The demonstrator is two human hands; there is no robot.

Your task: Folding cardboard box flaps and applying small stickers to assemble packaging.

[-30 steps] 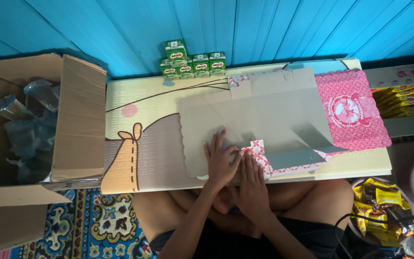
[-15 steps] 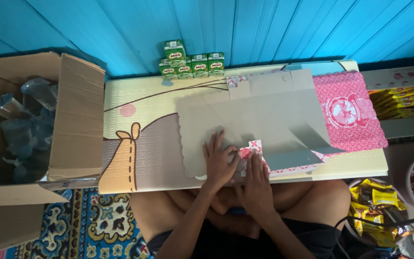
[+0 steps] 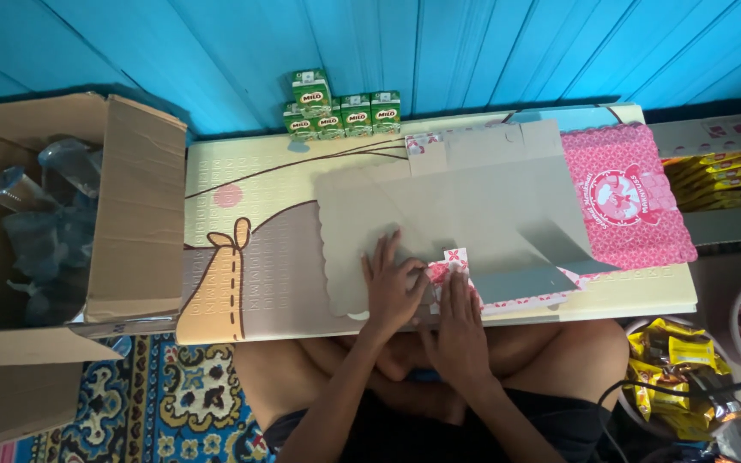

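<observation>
Since a sec ago the right hand [image 3: 458,324] has slid a bit up over the red-and-white flap [image 3: 449,266], folding it further; left hand [image 3: 392,287] barely moved. Both hands lie flat, fingers spread, pressing the unfolded grey cardboard box [image 3: 465,214], w/ the flap between them. Box lies flat on the cream mat [image 3: 259,249], near its front edge. Pink patterned sheet [image 3: 628,197] sits just right of the box. Green drink cartons [image 3: 340,111] stand at the blue wall. Brown carton w/ plastic cups [image 3: 36,214] at left; snack packets [image 3: 683,360] at right.
</observation>
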